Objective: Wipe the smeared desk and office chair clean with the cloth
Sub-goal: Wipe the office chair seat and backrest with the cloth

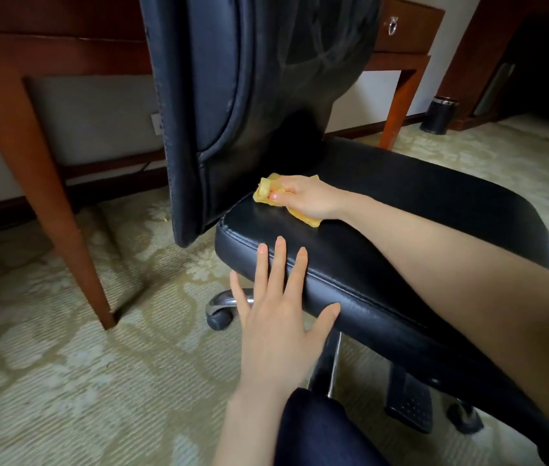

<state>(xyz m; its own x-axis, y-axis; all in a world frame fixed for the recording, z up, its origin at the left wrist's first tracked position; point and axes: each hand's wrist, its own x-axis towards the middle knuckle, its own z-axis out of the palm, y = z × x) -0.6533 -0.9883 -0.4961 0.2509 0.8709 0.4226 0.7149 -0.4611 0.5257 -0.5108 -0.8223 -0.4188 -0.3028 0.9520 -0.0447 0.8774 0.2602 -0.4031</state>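
No text, label, brand, number or sign can be read anywhere in the frame. The small white wall plate (156,123) at centre left is half hidden behind the black leather office chair (266,79). It is too small and blurred to show any marking. The dark cylindrical bin with a metal rim (440,117) at upper right is likewise too small to show any lettering.
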